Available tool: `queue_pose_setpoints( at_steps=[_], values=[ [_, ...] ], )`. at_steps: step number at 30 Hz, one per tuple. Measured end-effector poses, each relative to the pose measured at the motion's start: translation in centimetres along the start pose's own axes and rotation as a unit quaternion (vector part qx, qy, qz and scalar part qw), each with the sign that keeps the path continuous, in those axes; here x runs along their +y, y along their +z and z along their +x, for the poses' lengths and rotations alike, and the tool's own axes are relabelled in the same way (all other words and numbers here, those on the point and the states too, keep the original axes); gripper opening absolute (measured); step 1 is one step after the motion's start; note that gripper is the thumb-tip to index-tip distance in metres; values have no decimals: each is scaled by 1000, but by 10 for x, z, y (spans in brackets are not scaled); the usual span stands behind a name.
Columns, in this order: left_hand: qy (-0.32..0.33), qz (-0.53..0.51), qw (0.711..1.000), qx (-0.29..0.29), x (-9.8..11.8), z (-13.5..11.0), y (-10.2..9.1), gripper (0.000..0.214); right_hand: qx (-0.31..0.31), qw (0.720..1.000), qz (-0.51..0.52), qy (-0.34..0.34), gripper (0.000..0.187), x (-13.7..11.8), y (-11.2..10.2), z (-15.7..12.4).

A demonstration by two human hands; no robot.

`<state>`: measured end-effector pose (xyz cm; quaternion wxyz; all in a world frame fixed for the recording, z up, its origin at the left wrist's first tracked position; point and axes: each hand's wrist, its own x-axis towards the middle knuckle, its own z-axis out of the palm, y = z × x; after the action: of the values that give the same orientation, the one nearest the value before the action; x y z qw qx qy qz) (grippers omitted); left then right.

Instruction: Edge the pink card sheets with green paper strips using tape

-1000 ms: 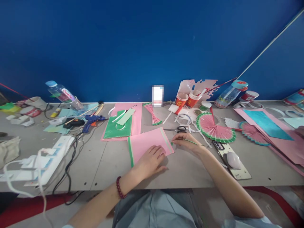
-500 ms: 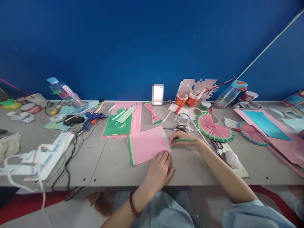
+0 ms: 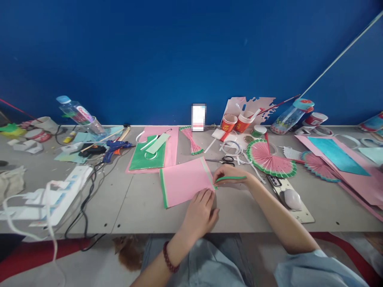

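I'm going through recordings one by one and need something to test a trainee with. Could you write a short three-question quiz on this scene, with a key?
1. What does the right hand hold?
A) black-handled scissors
B) a narrow green strip
C) a clear plastic bottle

2. True or false: the left hand has its fingers on the rectangular pink paper sheet.

3. Fill in the blank: the smooth white rounded mouse lies on a ____.

Key:
1. B.
2. True; they rest near the sheet's near right corner.
3. Phone, pale and rectangular.
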<state>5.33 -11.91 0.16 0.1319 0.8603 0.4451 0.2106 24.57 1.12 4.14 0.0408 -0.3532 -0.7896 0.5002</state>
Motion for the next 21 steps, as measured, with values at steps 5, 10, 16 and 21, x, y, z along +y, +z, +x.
queue_pose_setpoints(
  at_steps=[5,10,16,21],
  values=[
    [-2,0,1000,-5,0,0,0,44,-1,1000,-18,-4,22,-4,-1,0],
    [-2,3,1000,-6,-1,0,0,45,-5,1000,-16,-12,22,-5,0,1],
    [-4,7,1000,-13,1,2,-1,45,2,1000,-29,3,24,-10,1,1],
    [-2,7,1000,-9,1,2,-1,45,2,999,-33,10,23,-9,0,2]
  ],
)
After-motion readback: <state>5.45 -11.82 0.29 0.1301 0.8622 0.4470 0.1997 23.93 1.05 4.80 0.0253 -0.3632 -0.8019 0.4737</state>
